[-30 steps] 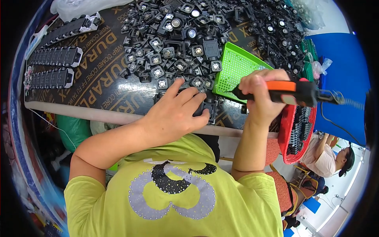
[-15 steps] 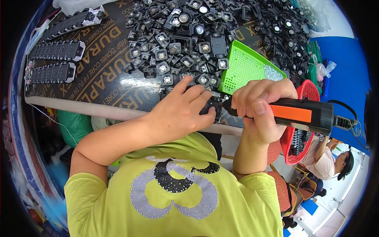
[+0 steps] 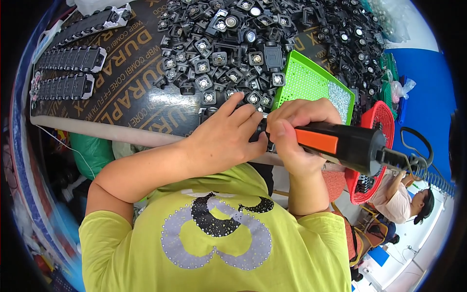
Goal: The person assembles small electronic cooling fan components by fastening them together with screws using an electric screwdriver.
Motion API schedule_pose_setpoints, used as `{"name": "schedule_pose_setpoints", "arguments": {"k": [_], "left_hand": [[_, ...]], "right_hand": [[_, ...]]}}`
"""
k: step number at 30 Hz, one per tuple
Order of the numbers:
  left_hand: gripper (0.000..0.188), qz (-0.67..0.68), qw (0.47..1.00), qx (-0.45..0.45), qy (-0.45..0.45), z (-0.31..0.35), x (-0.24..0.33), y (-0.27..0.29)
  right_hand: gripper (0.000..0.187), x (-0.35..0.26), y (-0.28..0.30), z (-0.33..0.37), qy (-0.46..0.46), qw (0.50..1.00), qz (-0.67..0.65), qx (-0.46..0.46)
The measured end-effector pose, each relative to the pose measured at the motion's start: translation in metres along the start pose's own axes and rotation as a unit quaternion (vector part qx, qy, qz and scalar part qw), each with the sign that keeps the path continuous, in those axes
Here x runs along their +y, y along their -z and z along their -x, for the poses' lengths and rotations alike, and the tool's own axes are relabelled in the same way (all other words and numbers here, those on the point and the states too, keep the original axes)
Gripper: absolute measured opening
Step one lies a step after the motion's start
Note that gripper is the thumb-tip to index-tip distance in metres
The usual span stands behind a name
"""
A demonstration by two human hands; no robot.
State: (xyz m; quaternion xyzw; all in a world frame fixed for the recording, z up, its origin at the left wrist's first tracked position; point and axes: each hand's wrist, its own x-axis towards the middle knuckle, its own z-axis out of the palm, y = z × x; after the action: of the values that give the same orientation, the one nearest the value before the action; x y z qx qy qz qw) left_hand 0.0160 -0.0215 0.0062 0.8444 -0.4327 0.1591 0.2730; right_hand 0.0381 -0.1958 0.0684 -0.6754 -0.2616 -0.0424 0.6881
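My right hand (image 3: 304, 121) is wrapped round a black electric screwdriver (image 3: 348, 146) with an orange panel. Its tip end points left and is hidden behind my fingers, close to my left hand. Near the table's front edge, my left hand (image 3: 224, 134) lies over a black plastic part (image 3: 206, 114), its fingers curved around it and pressing it down. Most of that part is covered by the hand. Just beyond my right hand lies a green perforated tray (image 3: 304, 75), with small silvery pieces (image 3: 339, 100) at its right end.
A large heap of black plastic parts (image 3: 219, 58) with round metal centres covers the back of the table. Rows of joined black pieces (image 3: 73, 58) lie at the left. A red basket (image 3: 349, 187) holding black parts is at the right. Another person (image 3: 394, 199) sits farther right.
The screwdriver and my right hand have moved left, closer to my left hand, and the screwdriver's back end has dipped. My left hand has stayed nearly in place on the part.
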Motion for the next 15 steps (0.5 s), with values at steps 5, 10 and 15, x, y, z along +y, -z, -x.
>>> {"name": "schedule_pose_setpoints", "arguments": {"k": [5,10,15], "left_hand": [[0.021,0.004,1.0,-0.011,0.005,0.001,-0.001,0.0],[0.022,-0.002,1.0,-0.024,0.013,0.0,0.0,0.003],[0.026,-0.022,0.997,-0.067,0.03,-0.003,-0.001,0.009]], "right_hand": [[0.03,-0.002,-0.01,0.003,-0.006,0.997,0.059,0.044],[0.035,-0.011,0.015,-0.007,0.047,0.989,-0.14,0.029],[0.028,0.006,0.04,-0.023,0.048,0.982,-0.023,0.183]]}}
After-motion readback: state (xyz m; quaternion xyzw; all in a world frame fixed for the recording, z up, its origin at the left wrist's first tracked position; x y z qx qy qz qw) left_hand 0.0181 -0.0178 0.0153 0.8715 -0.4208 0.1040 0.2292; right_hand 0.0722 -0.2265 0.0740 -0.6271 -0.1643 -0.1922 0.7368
